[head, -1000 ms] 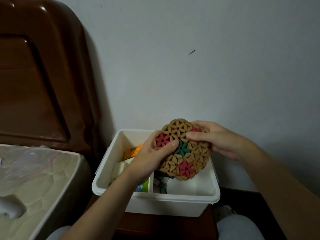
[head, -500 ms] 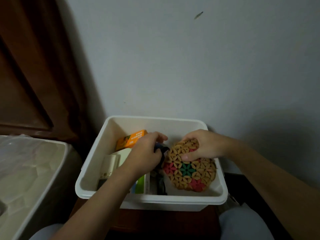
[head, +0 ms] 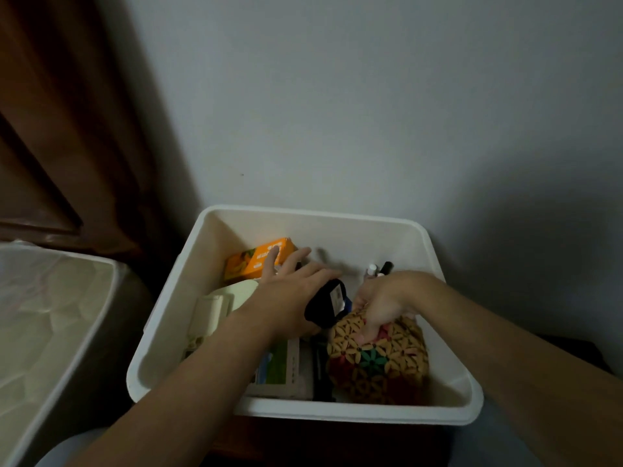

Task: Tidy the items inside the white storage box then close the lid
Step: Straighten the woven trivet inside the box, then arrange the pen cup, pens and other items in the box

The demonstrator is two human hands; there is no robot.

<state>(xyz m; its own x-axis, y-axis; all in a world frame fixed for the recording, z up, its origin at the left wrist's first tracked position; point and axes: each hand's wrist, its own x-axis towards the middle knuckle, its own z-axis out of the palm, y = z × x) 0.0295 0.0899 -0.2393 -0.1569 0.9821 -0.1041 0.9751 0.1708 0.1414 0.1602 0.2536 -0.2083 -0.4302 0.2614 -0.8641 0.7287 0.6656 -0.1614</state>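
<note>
Coaster: your right hand [head: 387, 299] presses the woven floral coaster [head: 377, 358] down into the right side of the white storage box [head: 337, 414], where a second ago both hands held it up above the rim.
Right fingers: curled over the coaster's upper edge, pinching it as it tilts against the contents.
Left hand: your left hand [head: 290, 294] has let go of the coaster and now holds a black object [head: 327, 306] against the palm; its outer fingers [head: 271, 261] stretch toward the orange carton [head: 258, 261].
Box contents: cream case [head: 219, 305] at left, green-and-white packet [head: 281, 365] near the front wall, small bottles [head: 379, 269] at the back.
Task meaning: sorting looks well underway; no lid is in view, so closing is not yet done.
View: your head has tipped down since the earlier frame, so the box fills more of the picture.
</note>
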